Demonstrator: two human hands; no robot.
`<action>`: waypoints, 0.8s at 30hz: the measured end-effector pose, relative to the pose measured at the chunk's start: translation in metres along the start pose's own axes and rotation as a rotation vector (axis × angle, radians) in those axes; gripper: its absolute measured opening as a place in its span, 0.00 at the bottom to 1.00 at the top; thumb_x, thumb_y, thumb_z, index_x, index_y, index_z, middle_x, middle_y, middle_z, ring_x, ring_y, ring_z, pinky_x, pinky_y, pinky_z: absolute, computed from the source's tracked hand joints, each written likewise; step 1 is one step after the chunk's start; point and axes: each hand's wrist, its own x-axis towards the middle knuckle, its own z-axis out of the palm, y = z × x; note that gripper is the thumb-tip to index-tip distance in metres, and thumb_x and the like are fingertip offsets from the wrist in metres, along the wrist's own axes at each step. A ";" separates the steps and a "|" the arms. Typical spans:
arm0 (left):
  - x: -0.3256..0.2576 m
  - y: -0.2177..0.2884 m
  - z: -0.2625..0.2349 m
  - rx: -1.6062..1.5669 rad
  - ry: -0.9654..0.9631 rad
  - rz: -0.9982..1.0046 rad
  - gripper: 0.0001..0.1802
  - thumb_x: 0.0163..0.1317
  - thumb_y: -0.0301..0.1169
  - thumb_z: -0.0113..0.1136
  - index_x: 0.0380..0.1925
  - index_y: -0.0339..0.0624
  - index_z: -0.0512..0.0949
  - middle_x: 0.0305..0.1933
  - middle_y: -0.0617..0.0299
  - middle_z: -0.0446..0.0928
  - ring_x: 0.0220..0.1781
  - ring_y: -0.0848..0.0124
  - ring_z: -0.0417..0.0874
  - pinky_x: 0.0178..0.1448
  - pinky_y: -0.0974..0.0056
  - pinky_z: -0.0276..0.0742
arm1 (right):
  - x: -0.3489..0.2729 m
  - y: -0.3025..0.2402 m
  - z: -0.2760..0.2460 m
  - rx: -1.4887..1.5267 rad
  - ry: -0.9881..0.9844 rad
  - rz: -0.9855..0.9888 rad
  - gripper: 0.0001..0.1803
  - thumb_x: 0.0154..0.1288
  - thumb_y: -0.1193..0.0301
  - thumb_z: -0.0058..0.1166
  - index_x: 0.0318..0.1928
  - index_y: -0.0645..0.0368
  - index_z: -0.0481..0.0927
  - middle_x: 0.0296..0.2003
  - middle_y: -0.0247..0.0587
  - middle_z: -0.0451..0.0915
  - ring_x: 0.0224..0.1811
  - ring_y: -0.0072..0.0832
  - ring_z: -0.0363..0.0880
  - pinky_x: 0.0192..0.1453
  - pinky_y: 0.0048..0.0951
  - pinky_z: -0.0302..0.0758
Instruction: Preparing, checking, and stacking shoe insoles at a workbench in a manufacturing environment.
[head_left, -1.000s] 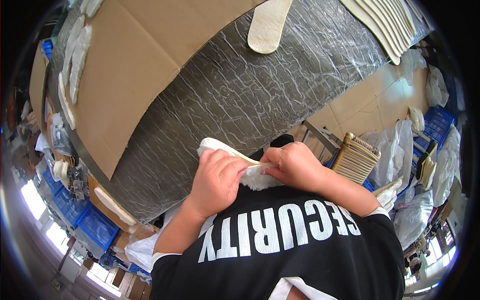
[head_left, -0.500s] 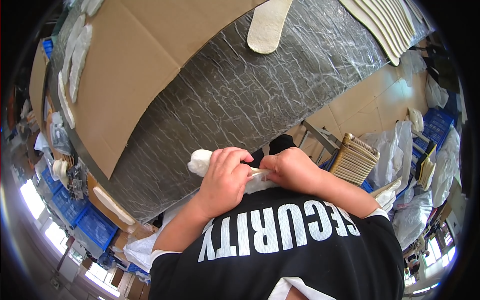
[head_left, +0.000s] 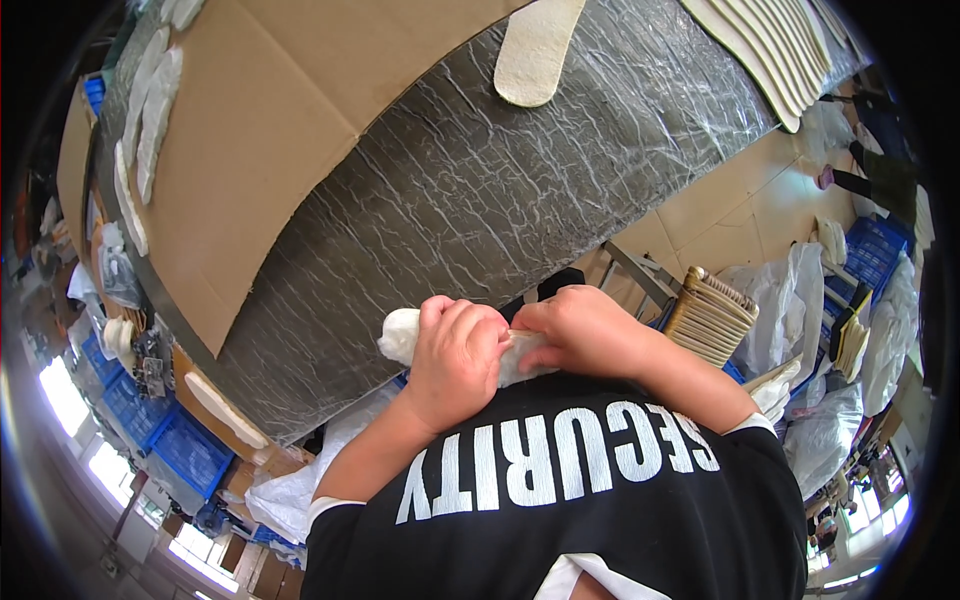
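Observation:
A white fluffy insole (head_left: 400,334) is held in front of my chest, just off the near edge of the table. My left hand (head_left: 456,356) is wrapped round its middle, and the rounded end sticks out on the left. My right hand (head_left: 584,332) pinches the edge close beside the left fingers; much of the insole is hidden behind both hands. Farther off on the table lies a single cream insole (head_left: 534,62), apart from my hands.
A brown cardboard sheet (head_left: 290,110) covers the left of the plastic-wrapped table (head_left: 440,210). Stacked insoles (head_left: 765,50) lie far right. A chair-like woven frame (head_left: 710,318), plastic bags (head_left: 790,300) and blue crates (head_left: 872,250) stand right. A person (head_left: 885,185) is at far right.
My right hand has shifted slightly left and up, closer to my left hand, and its grip on the insole has changed. A person has come into view at the far right.

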 end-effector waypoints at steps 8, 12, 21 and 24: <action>0.007 -0.004 -0.038 -0.165 -0.163 0.001 0.08 0.49 0.23 0.66 0.31 0.42 0.79 0.37 0.63 0.80 0.41 0.62 0.79 0.57 0.54 0.65 | -0.009 0.002 0.000 -0.083 0.057 -0.053 0.08 0.48 0.71 0.64 0.31 0.54 0.81 0.22 0.42 0.80 0.28 0.44 0.80 0.37 0.43 0.74; 0.009 -0.004 -0.039 -0.133 -0.180 0.037 0.09 0.49 0.23 0.67 0.31 0.42 0.79 0.37 0.63 0.79 0.41 0.63 0.78 0.57 0.54 0.65 | -0.009 -0.002 -0.001 -0.082 0.054 -0.050 0.08 0.46 0.71 0.65 0.30 0.53 0.81 0.22 0.41 0.80 0.28 0.45 0.79 0.38 0.42 0.73; 0.003 0.009 -0.024 0.091 -0.047 0.043 0.09 0.45 0.23 0.68 0.27 0.44 0.78 0.38 0.64 0.76 0.41 0.62 0.75 0.53 0.53 0.64 | -0.011 -0.001 0.001 -0.096 0.064 -0.061 0.07 0.49 0.70 0.62 0.32 0.54 0.83 0.22 0.46 0.81 0.28 0.44 0.82 0.34 0.42 0.77; -0.003 0.008 -0.019 0.195 -0.063 0.085 0.08 0.45 0.23 0.65 0.27 0.43 0.77 0.38 0.64 0.75 0.41 0.63 0.74 0.50 0.54 0.64 | -0.010 -0.002 0.002 -0.086 0.057 -0.031 0.08 0.49 0.69 0.62 0.33 0.54 0.83 0.22 0.47 0.81 0.28 0.45 0.82 0.35 0.43 0.77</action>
